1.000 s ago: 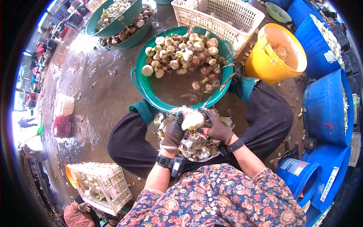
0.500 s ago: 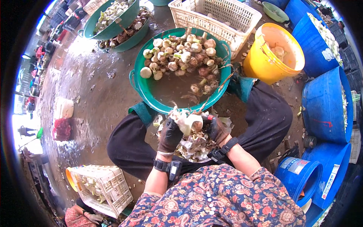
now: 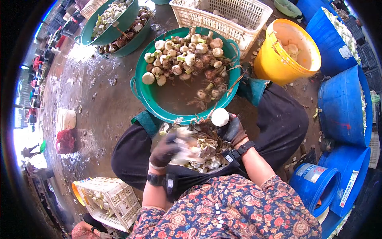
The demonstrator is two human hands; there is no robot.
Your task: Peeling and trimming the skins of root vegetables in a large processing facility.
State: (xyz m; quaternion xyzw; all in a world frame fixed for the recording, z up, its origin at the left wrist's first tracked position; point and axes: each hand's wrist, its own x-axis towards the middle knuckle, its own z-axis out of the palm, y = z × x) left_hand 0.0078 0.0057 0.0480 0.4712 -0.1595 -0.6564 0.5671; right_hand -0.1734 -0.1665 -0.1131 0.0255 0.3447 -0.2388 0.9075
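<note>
A peeled bulb [image 3: 220, 117] is gripped by the right hand [image 3: 234, 130] (left hand's [image 3: 164, 150] grip too blurred to tell), with unpeeled bulbs [image 3: 181, 55] left toward the tub's [image 3: 145, 91] far edge.

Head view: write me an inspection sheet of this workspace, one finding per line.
Surface: brown floor, wet and dirty, with scattered scraps.
Job's things: unevenly cleaned bulbs in a green tub with murky water; one smooth white bulb outside it.
Clutter: heap of peelings between the legs.
Hands: both dark-gloved; right hand holds the white bulb; left hand is blurred beside pale matter, grip unclear.
Cables: nothing seen.
Surroundings: yellow bucket and blue barrels on the right; white crate beyond the tub; another person's sleeve at lower left.
</note>
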